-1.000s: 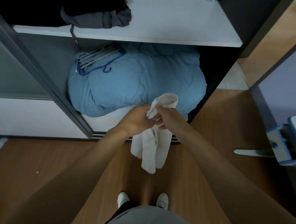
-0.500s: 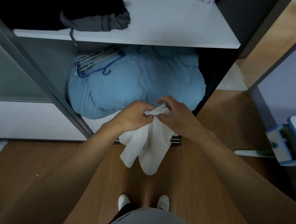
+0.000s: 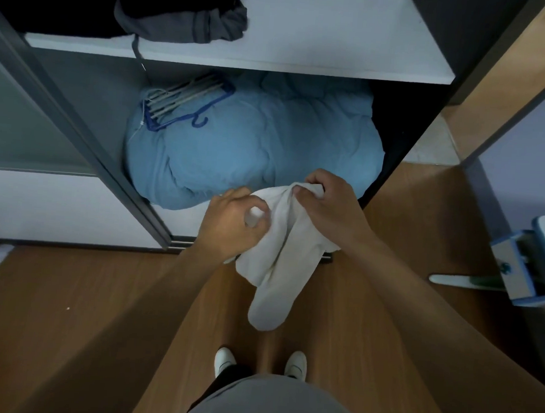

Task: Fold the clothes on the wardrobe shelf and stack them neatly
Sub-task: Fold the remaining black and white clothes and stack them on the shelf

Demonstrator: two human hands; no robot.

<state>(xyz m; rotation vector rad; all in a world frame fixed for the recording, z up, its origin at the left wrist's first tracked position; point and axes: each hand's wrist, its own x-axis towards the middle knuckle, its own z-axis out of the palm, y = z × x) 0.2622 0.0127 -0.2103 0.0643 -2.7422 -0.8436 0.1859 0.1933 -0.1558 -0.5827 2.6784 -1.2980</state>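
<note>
Both hands are on it. The white garment (image 3: 280, 270) is up in the air in front of the open wardrobe, over the wooden floor (image 3: 66, 321) and not on any shelf. The left hand (image 3: 232, 223) has its grip clenched round a bunch of the cloth, and a bit of white shows through the ring of thumb and forefinger. The right hand (image 3: 328, 209) has the top edge gathered and pinched between curled fingers and thumb, a little higher and just beside the left.

The cloth is plain, soft and off-white, and creased where it is bunched. It hangs below the hands in two long lobes with rounded ends, the right one reaching lower than the left. What kind of garment it is, hard to say.

Up top, the white shelf (image 3: 338, 44) carries a rumpled heap of dark clothes (image 3: 180, 25) at its left end, grey on black, with a cord dangling over the edge. In the compartment below sits a blue duvet (image 3: 268, 142) with a bundle of hangers (image 3: 181, 105) lying on it. White shoes (image 3: 225, 360) show at the bottom.
</note>
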